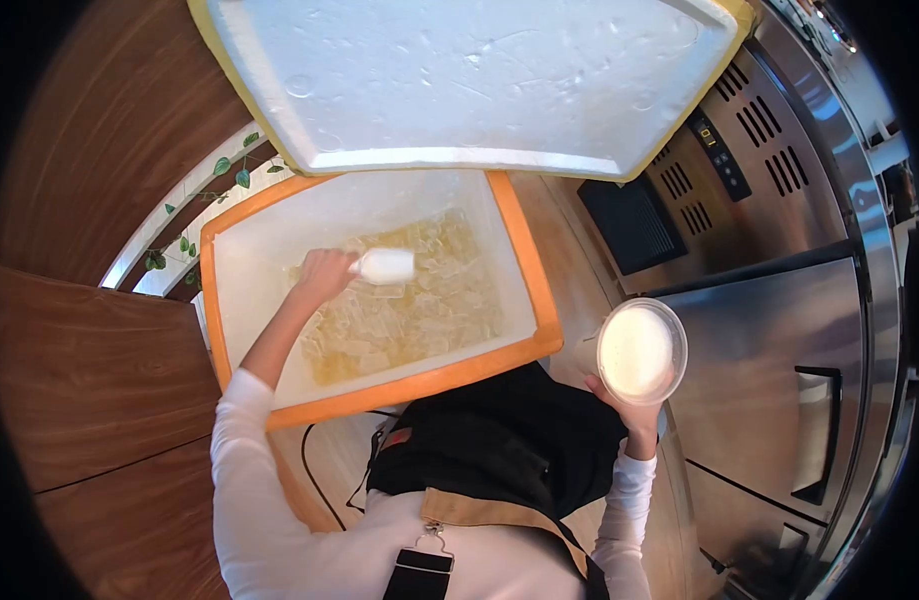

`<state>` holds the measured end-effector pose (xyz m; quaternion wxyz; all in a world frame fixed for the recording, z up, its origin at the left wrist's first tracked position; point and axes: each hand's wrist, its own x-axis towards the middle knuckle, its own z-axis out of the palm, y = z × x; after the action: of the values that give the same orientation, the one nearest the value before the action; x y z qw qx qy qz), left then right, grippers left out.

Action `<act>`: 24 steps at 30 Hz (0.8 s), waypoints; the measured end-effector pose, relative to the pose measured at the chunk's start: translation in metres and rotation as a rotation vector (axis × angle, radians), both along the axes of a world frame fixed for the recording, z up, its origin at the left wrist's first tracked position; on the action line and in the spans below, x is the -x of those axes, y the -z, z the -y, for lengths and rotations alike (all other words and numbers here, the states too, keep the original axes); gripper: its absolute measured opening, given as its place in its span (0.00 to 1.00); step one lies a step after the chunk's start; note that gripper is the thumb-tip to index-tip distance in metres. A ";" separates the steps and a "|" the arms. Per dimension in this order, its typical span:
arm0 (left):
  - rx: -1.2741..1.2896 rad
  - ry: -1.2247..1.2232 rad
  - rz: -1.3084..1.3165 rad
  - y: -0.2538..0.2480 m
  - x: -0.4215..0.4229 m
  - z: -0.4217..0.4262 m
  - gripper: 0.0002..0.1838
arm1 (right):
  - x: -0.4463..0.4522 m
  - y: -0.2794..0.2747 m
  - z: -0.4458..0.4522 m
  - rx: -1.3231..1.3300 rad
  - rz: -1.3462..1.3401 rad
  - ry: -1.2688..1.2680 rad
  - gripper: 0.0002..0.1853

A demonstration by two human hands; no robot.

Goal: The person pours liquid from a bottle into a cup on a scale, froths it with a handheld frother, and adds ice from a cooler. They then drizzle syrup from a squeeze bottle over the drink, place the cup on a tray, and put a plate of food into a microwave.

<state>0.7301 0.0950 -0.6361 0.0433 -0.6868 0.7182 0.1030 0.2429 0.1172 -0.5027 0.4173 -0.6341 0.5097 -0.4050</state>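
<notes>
My left hand (325, 276) is closed around the handle of a white scoop (387, 265). The scoop hangs inside a deep white foam box with an orange rim (532, 262), just over the clear, flat pieces of ice (409, 315) at its bottom. Off to the right, my right hand (631, 402) grips a clear plastic cup (680, 345) from below and behind. A pale, creamy white drink (634, 343) shows through the cup's round mouth. Some of the right fingers are hidden by the cup.
A large white foam lid (469, 85) stands tilted up behind the box. Stainless steel fridge doors (759, 340) with a control panel (719, 150) line the right side. Brown wooden panels (99, 360) are on the left, near a leafy vine (241, 178). A black cable (314, 475) lies below the box.
</notes>
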 end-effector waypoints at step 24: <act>0.232 -0.453 -0.524 0.102 0.056 0.062 0.18 | 0.035 0.014 0.009 -0.232 0.016 0.116 0.47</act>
<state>0.6742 0.0334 -0.7376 -0.2441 -0.7791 0.5416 0.2002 0.2080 0.1077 -0.5164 0.4678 -0.5478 0.5857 -0.3716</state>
